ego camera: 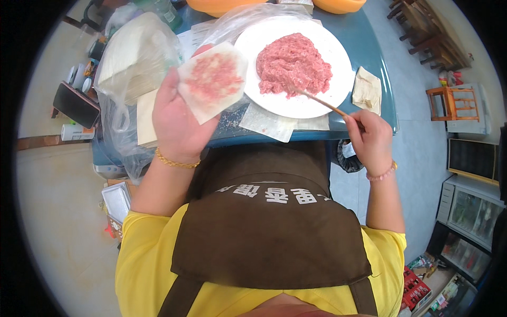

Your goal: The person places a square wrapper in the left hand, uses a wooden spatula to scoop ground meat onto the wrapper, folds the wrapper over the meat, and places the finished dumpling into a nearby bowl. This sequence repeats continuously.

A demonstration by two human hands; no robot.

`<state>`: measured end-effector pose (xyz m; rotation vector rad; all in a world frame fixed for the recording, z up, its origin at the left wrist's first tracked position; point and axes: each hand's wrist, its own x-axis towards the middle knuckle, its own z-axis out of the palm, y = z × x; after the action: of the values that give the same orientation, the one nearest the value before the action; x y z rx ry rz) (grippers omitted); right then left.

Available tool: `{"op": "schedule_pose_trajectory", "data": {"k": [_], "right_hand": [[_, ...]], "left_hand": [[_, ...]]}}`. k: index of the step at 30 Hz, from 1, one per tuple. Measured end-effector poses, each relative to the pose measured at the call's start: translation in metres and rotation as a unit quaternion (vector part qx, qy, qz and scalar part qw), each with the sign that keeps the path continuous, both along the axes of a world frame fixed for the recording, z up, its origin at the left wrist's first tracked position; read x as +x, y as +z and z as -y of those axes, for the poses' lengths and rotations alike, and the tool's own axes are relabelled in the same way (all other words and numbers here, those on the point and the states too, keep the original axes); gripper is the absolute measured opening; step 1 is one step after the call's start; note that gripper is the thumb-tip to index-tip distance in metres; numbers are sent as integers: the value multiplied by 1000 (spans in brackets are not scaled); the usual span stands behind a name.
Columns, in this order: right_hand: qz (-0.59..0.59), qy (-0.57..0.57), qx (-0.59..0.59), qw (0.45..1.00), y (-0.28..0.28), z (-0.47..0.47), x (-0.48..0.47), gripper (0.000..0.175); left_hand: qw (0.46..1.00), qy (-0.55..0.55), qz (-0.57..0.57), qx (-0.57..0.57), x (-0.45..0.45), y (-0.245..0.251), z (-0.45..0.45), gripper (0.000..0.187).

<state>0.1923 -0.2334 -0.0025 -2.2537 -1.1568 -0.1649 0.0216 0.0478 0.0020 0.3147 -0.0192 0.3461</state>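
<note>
On the palm of my left hand (pixel 178 115) lies a thin dough wrapper (pixel 198 109), its middle smeared with a pinkish layer of minced meat. My right hand (pixel 368 136) grips a slim wooden stick (pixel 323 103) near its end. The stick's far tip touches the lower edge of a mound of raw minced meat (pixel 293 63). This mound sits on a white round plate (pixel 336 43). Loose dough wrappers (pixel 267 121) stick out from under the plate's near side. Beside my left wrist is a stack of wrappers (pixel 146 115).
A clear plastic bag (pixel 134 59) of stacked wrappers stands at the left. Right of the plate lies a folded wrapper (pixel 366 91). Orange bowls (pixel 227 6) are at the blue table's (pixel 370 43) far side. A lined bin (pixel 349 158) is below the near edge.
</note>
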Motion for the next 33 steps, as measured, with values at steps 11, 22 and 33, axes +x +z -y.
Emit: {"op": "schedule_pose_trajectory", "data": {"k": [11,22,33], "right_hand": [[132,77,-85,985,-1,-4,3,19],[223,58,112,967,-3,-35,7,16],[197,61,102,973,1,-23,8,16]], "left_hand": [[999,-14,-26,-14,-5,-5,1,55],[997,-61,8,-50,8,5,10,54],[998,-41,-2,-39,12,6,13,54]]}}
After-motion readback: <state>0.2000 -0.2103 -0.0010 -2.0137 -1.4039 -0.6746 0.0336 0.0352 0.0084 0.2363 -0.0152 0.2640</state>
